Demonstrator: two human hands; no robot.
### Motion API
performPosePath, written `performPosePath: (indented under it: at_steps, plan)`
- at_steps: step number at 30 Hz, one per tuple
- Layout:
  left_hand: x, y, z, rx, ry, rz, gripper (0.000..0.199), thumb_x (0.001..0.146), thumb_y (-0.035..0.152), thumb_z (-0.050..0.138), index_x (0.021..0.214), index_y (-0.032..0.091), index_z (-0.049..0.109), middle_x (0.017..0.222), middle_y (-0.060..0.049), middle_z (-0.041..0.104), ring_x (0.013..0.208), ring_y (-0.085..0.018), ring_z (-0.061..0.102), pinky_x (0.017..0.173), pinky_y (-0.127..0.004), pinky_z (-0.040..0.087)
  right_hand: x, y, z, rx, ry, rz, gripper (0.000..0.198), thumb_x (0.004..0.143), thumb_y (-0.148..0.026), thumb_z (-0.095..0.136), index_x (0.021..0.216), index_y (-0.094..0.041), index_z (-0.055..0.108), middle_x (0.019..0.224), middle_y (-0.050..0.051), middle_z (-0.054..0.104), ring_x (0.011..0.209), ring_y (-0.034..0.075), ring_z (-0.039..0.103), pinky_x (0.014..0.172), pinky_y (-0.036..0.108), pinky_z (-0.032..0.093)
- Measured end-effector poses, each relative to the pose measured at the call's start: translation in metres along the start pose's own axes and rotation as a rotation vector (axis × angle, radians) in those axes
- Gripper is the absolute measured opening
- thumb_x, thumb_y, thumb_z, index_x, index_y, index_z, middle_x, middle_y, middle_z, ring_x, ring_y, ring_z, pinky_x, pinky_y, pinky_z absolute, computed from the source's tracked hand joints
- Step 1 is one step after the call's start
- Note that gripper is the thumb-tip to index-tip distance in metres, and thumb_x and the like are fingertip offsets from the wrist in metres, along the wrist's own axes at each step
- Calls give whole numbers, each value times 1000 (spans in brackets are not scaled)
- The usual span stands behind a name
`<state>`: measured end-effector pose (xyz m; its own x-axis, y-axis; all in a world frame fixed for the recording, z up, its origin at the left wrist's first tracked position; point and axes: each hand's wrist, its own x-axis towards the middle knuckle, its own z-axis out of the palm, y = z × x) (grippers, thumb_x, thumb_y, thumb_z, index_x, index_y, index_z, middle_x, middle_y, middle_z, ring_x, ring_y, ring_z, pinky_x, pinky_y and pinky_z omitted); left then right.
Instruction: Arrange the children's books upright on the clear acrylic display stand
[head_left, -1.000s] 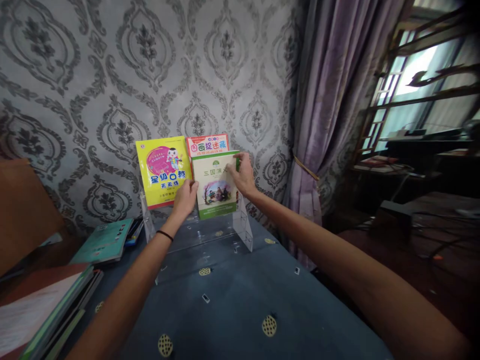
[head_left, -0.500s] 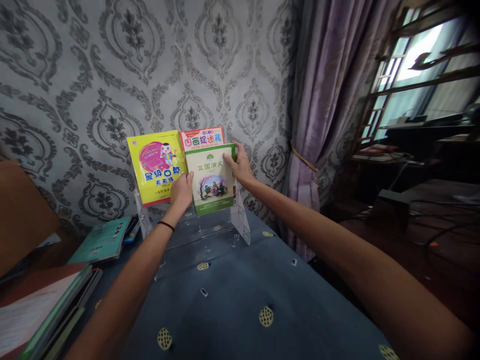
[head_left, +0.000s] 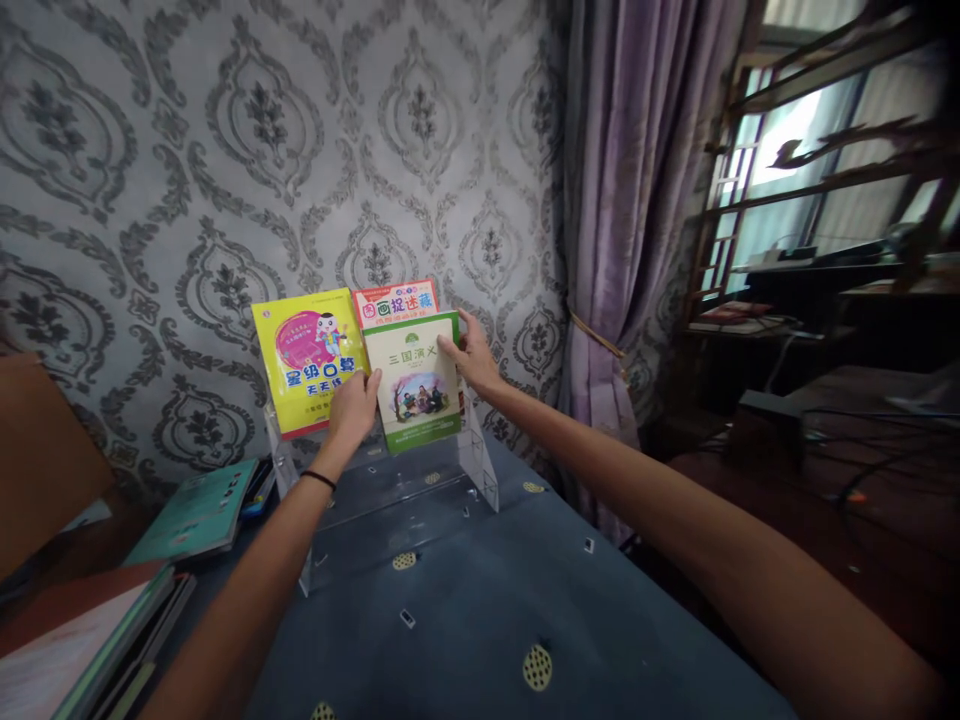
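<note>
A green and cream book (head_left: 416,385) stands nearly upright on a clear acrylic stand (head_left: 480,462), held between my two hands. My right hand (head_left: 472,357) grips its upper right edge, thumb on the front cover. My left hand (head_left: 354,408) is closed at its left edge, the thumb against the cover; the fingers behind are partly hidden. Behind it leans a red-topped book (head_left: 396,300), mostly covered. To the left a yellow book (head_left: 300,350) with a red bottom edge rests on the stand, its lower right corner behind my left hand.
A teal book (head_left: 196,510) lies left of the stand. Nearer, a stack of books and papers (head_left: 82,640) sits by a brown cardboard box (head_left: 52,460). The table's blue cloth (head_left: 465,620) reaches a patterned wall, and a purple curtain (head_left: 622,200) hangs at the right.
The view has tilted up slightly, so everything sits lower in the picture. Both hands keep their hold on the green and cream book, which has hardly moved relative to the stand.
</note>
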<state>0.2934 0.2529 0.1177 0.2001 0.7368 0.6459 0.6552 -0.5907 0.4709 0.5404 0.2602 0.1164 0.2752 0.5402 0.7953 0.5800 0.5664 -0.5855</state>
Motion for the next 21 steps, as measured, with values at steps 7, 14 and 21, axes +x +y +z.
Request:
performPosePath:
  at_steps: [7, 14, 21]
  plan:
    - [-4, 7, -3, 138, 41, 10, 28, 100, 40, 39, 85, 21, 54, 77, -9, 67, 72, -25, 65, 61, -31, 40, -2, -1, 3, 172, -21, 68, 62, 85, -57, 58, 133, -19, 46, 102, 9, 70, 88, 25, 66, 77, 40, 54]
    - [-6, 17, -6, 169, 115, 20, 11, 97, 32, 49, 90, 23, 50, 83, -6, 66, 81, -26, 64, 66, -32, 39, -2, -3, 1, 147, 4, 78, 63, 84, -58, 59, 130, -17, 48, 96, 8, 70, 83, 25, 66, 76, 40, 54]
    - [-7, 9, -1, -70, 161, 58, 7, 89, 24, 54, 85, 24, 48, 85, -3, 64, 82, -22, 62, 76, -33, 45, -1, 1, 3, 119, 28, 85, 64, 83, -61, 59, 129, -19, 48, 93, 7, 69, 82, 25, 65, 78, 42, 53]
